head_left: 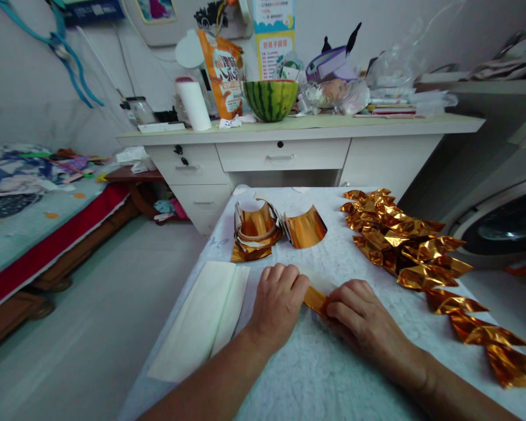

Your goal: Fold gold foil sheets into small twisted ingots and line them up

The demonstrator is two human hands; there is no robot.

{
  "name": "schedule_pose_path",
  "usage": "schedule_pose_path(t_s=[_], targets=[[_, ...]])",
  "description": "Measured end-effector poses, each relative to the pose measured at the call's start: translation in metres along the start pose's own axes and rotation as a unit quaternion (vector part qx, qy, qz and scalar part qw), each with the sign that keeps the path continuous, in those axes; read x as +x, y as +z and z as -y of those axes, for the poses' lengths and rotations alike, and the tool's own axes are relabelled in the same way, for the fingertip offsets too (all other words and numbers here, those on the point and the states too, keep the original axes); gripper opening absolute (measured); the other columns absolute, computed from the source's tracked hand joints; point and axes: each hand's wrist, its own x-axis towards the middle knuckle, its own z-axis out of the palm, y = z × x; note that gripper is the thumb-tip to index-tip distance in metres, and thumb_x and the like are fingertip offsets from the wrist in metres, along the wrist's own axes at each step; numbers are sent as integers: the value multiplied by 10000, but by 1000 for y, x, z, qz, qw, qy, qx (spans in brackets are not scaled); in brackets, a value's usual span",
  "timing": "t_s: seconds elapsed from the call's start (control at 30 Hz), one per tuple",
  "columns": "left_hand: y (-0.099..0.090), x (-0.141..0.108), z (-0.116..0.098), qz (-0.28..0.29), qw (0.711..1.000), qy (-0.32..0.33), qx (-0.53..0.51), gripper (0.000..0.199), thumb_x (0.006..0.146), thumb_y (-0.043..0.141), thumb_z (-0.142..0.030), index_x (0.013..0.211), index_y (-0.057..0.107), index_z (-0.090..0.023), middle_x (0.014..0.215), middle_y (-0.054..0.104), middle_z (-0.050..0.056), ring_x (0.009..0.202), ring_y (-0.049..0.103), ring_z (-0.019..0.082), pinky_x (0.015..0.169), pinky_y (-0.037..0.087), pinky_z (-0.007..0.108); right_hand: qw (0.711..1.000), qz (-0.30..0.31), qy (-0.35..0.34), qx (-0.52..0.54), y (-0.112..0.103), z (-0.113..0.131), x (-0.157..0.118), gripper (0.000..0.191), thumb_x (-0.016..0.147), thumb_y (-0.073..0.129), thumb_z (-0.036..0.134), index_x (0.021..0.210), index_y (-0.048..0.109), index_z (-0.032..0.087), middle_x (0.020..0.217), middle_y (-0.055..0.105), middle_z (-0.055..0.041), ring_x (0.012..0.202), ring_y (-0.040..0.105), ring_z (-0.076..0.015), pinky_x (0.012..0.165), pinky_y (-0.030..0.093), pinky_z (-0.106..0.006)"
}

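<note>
A narrow folded strip of gold foil paper point(316, 302) lies low over the table between my hands. My left hand point(280, 301) is closed on its left end, fingers curled. My right hand point(359, 313) pinches the right end, and the fingers hide that part of the strip. To the left of my left hand rests a stack of white paper sheets point(197, 318). Beyond my hands stand a curled bundle of gold foil sheets point(256, 228) and a smaller curled foil stack point(305, 227). Folded gold foil pieces point(407, 242) lie heaped along the table's right side.
The cloth-covered table point(333, 374) reaches a white desk point(284, 153) with drawers. On the desk are a half watermelon point(270, 100), an orange snack bag point(222, 76) and a paper roll point(193, 104). A bed point(48, 234) is at left, a washing machine point(499, 204) at right.
</note>
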Motion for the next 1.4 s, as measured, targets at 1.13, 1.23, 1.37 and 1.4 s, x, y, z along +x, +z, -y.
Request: schedule_pose_path(t_s=[1.13, 1.23, 1.37, 1.4], targets=[[-6, -9, -9, 153, 930, -63, -328, 77, 838, 676, -176, 767, 655, -194, 845, 618, -3, 894, 553, 182, 819, 378, 328, 969, 115, 154, 155, 2, -15, -5, 75, 908, 608, 214, 863, 662, 239, 854, 620, -24, 864, 532, -201, 779, 361, -358], [-6, -9, -10, 155, 931, -73, -323, 90, 831, 661, -164, 749, 634, -189, 838, 610, 0, 890, 549, 184, 813, 377, 328, 965, 118, 164, 165, -1, -14, -3, 77, 906, 604, 212, 850, 652, 233, 850, 621, -19, 858, 537, -192, 789, 360, -359], [-5, -11, -11, 155, 932, -80, -318, 95, 832, 633, -164, 743, 616, -196, 836, 604, 2, 892, 542, 190, 804, 374, 333, 963, 122, 173, 165, -1, -13, -2, 82, 900, 600, 212, 820, 619, 215, 842, 611, -17, 847, 538, -187, 785, 363, -357], [-5, -11, -11, 154, 932, -80, -317, 95, 829, 629, -158, 744, 612, -196, 838, 602, 1, 896, 541, 191, 806, 373, 333, 963, 124, 173, 164, -1, -13, -1, 93, 904, 592, 208, 814, 616, 215, 838, 607, -16, 847, 537, -187, 784, 362, -358]])
